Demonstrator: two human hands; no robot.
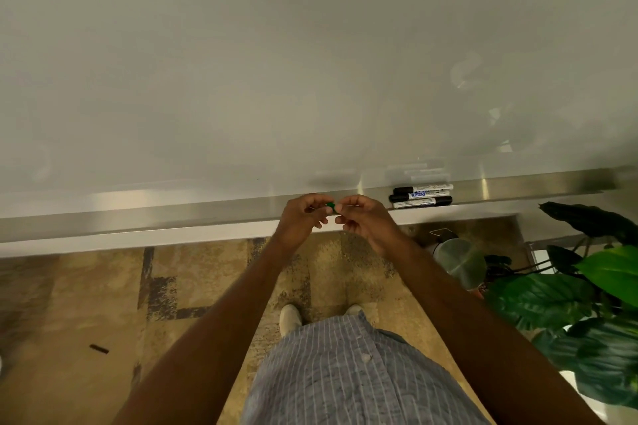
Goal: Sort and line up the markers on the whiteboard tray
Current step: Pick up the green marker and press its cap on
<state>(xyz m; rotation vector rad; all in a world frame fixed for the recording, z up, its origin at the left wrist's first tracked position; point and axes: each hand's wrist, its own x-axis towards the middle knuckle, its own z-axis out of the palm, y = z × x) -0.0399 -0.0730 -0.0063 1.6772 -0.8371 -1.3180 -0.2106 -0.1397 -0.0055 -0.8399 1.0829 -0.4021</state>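
Note:
Three black-capped white markers (421, 196) lie side by side on the metal whiteboard tray (172, 217), right of centre. Just left of them, over the tray's front edge, my left hand (300, 221) and my right hand (366, 221) meet fingertip to fingertip. Between them shows a small green piece (330, 206), seemingly a marker's green end or cap; the fingers hide the rest. Both hands pinch it.
The whiteboard (310, 62) fills the upper view. A large green plant (587, 304) and a round metal bin (457, 260) stand on the floor at the right. A small dark object (99, 348) lies on the carpet at the lower left.

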